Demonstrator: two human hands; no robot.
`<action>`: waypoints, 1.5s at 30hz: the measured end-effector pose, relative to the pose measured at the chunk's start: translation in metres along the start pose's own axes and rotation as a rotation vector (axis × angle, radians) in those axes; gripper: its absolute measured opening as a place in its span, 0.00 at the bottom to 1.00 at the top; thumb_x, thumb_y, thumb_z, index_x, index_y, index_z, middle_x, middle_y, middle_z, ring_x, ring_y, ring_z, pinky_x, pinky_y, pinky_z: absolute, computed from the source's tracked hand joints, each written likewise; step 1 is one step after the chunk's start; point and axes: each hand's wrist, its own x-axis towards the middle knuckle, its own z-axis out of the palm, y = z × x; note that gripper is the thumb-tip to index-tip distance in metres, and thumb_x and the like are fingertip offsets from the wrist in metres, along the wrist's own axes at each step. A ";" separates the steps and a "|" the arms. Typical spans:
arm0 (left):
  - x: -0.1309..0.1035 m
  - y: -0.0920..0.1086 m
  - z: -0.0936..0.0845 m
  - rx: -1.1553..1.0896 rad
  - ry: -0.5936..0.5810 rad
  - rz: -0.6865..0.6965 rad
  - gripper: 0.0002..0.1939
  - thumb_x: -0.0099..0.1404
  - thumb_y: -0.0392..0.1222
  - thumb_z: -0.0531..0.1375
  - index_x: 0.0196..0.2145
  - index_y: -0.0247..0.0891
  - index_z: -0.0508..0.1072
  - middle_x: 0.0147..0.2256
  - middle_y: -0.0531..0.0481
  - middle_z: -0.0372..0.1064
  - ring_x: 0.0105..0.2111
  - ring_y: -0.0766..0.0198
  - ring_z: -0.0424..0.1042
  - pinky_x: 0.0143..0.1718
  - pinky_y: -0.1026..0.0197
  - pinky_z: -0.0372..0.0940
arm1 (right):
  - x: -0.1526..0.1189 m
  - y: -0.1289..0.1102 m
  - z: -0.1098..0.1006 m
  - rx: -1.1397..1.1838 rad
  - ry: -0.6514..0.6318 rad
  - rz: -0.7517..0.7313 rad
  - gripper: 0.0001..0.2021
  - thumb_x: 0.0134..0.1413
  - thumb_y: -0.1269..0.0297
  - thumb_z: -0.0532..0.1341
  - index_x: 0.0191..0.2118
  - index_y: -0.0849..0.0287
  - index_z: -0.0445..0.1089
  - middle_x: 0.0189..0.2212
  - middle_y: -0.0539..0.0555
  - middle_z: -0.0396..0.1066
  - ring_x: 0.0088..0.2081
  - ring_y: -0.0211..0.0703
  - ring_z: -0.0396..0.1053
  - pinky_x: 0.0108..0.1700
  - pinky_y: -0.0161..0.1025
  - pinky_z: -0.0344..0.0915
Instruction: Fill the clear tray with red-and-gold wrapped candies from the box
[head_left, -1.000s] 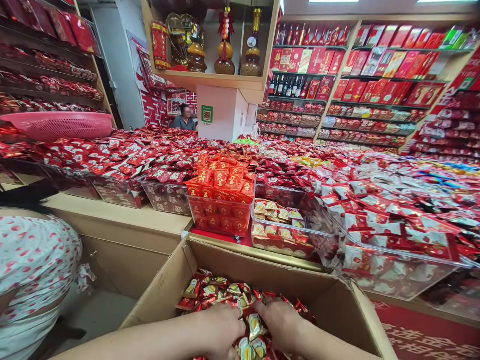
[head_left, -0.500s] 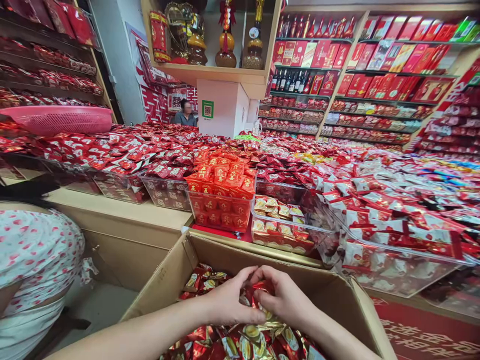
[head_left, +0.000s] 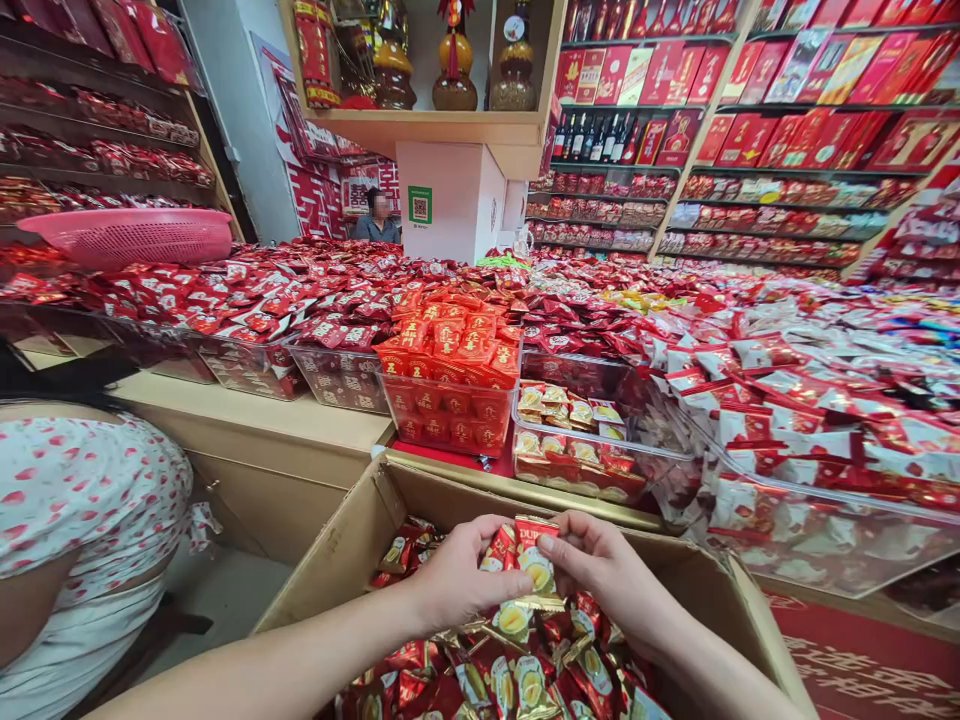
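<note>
Over an open cardboard carton (head_left: 442, 492), we pinch red-and-gold sweet packets (head_left: 537, 568) between our left hand (head_left: 469, 572) and right hand (head_left: 604, 560), thumbs across the wrappers' fronts. By our reading, the work is only part done: a few are gathered up, while many loose packets (head_left: 532, 685) lie in the carton below. On the bench (head_left: 255, 405) beyond, a clear plastic bin (head_left: 664, 460) holds similar packets (head_left: 570, 412) in rows.

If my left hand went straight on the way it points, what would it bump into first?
Your left hand would probably meet the red-and-gold packet held by your right hand, though depth is hard to judge.
</note>
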 end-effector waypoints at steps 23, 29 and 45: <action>-0.004 0.003 -0.005 -0.015 0.009 -0.051 0.27 0.43 0.36 0.65 0.41 0.35 0.60 0.29 0.55 0.64 0.28 0.72 0.62 0.32 0.67 0.58 | 0.001 -0.077 -0.023 -0.181 0.387 -0.582 0.20 0.41 0.59 0.61 0.41 0.55 0.54 0.25 0.50 0.67 0.30 0.41 0.68 0.31 0.37 0.65; 0.000 -0.005 -0.006 0.024 0.009 -0.067 0.25 0.44 0.36 0.64 0.40 0.34 0.60 0.28 0.56 0.63 0.26 0.72 0.60 0.31 0.66 0.58 | 0.079 -0.120 -0.049 -0.198 0.388 -0.253 0.13 0.37 0.69 0.63 0.31 0.60 0.58 0.23 0.50 0.66 0.23 0.36 0.66 0.27 0.35 0.63; -0.008 -0.005 -0.007 0.193 -0.014 -0.123 0.23 0.43 0.37 0.63 0.40 0.37 0.62 0.27 0.55 0.64 0.26 0.70 0.60 0.31 0.64 0.58 | 0.125 -0.088 -0.049 -0.462 0.007 0.447 0.06 0.34 0.79 0.58 0.15 0.65 0.66 0.09 0.50 0.64 0.14 0.33 0.60 0.16 0.28 0.58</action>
